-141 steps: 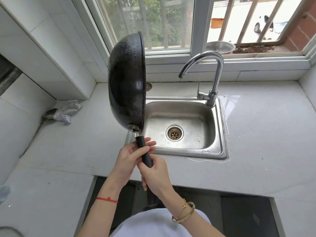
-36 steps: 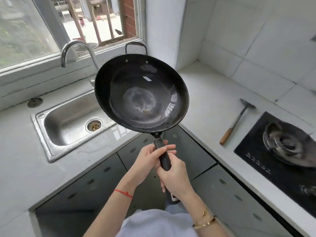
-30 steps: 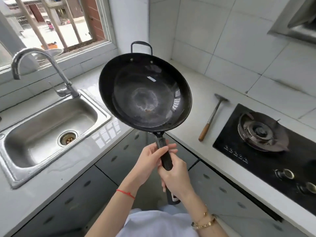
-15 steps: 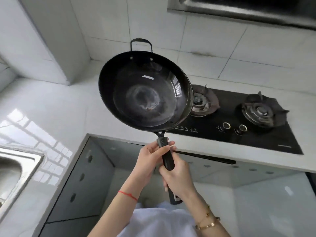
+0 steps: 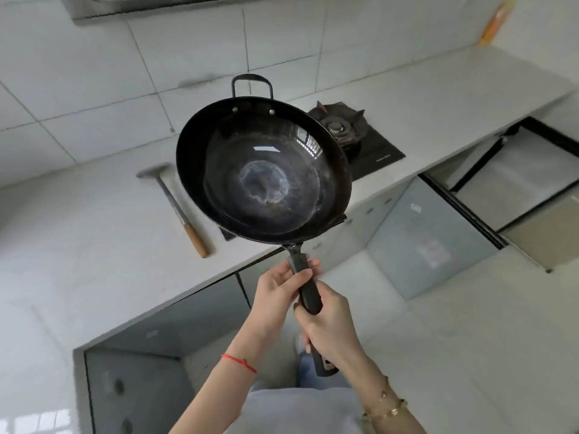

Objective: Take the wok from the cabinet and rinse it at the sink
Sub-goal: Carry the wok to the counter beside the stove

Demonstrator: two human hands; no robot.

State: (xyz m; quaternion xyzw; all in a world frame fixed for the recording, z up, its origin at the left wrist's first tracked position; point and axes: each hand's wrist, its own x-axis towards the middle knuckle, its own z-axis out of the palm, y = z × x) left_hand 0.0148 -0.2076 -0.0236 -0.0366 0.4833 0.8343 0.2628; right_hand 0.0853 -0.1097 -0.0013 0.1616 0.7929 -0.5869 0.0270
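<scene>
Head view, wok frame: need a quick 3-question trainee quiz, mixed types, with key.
1. True or false: the wok rests on the gas stove.
2. Which hand grips the handle nearer the bowl? A) left hand B) right hand
3. Fill in: the tool lying on the countertop left of the wok is a ____.

Key: 1. False, it is held in the air by both hands. 2. A. 3. hammer.
</scene>
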